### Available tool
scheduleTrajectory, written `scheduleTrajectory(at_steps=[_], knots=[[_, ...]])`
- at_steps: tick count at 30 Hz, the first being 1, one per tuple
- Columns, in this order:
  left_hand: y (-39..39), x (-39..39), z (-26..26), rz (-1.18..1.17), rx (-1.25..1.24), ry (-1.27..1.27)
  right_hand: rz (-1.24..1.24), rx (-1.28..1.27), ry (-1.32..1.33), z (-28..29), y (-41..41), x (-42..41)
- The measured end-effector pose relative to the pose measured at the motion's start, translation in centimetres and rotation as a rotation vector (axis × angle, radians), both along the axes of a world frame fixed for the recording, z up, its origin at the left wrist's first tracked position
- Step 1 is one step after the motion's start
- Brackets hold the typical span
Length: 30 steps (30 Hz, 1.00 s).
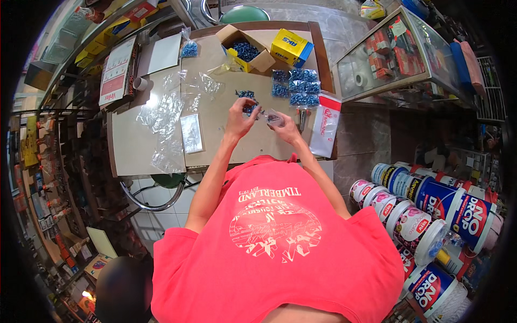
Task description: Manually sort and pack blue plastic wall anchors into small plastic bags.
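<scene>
My right hand [286,128] holds a small clear plastic bag [274,119] with its mouth toward my left hand; a few dark pieces show inside. My left hand [239,119] is beside it, fingers curled around small blue fasteners that look like screws. A loose pile of the blue fasteners [244,94] lies on the table just beyond that hand. To the right are several filled clear packets [305,82] of the same pieces. An open cardboard box [246,50] full of them stands at the back, with a yellow and blue box [291,46] next to it.
Loose clear plastic bags [161,113] and a stack of flat bags [191,133] lie left on the table [226,149]. A red and white plastic packet [325,126] rests at the right edge. A glass display case [379,60] and paint buckets [416,226] stand right.
</scene>
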<state>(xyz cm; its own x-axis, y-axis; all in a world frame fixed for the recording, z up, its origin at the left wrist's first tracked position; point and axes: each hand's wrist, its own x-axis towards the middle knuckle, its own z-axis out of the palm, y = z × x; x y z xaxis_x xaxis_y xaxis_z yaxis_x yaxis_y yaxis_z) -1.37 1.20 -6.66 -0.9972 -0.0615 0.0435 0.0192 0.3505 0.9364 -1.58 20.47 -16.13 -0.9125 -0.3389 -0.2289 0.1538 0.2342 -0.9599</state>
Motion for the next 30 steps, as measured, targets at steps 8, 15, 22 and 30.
scheduleTrajectory(at_steps=[8, 15, 22, 30], knots=[[-4.2, -1.4, -11.8, -0.051, -0.598, 0.031, -0.062, 0.131, -0.122, -2.2, 2.9, 2.5], [-5.1, -1.4, -12.5, -0.166, -0.660, 0.008, -0.185, 0.058, -0.147, -2.6, 3.5, 3.9], [-5.3, -0.8, -11.6, -0.149, -0.553, -0.052, -0.199, 0.099, -0.110, -5.0, 3.1, 4.6], [-6.4, 0.1, -12.7, -0.075, -0.394, -0.127, -0.185, -0.007, -0.110, -4.5, 1.8, 5.3]])
